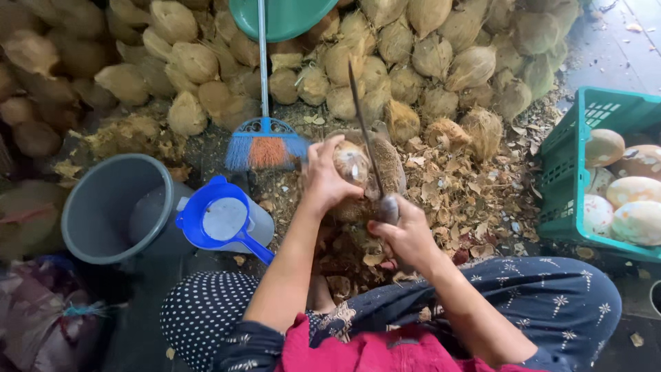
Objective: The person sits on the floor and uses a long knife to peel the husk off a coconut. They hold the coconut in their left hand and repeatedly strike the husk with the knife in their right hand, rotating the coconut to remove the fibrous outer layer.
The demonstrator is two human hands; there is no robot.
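The left hand (323, 180) grips a half-husked coconut (368, 169) just in front of the knees; the right hand (406, 234) is closed round a long knife (365, 138) laid against it. Right of the coconut, a green crate (571, 172) holds peeled coconuts (633, 207). Left, a grey bucket (113, 207) and blue strainer (220, 220).

A partly husked coconut (354, 165) is held upright above the husk-strewn ground, just in front of the knees. Its near face is pale and mottled where the fibre has been stripped; coarse brown husk is still attached along its right side and underneath. It is gripped from the left by the left hand (323, 176). A long, narrow, dark-bladed knife (365, 134) is laid across its right face, the tip pointed away and upward, the handle enclosed in the right hand (406, 234)
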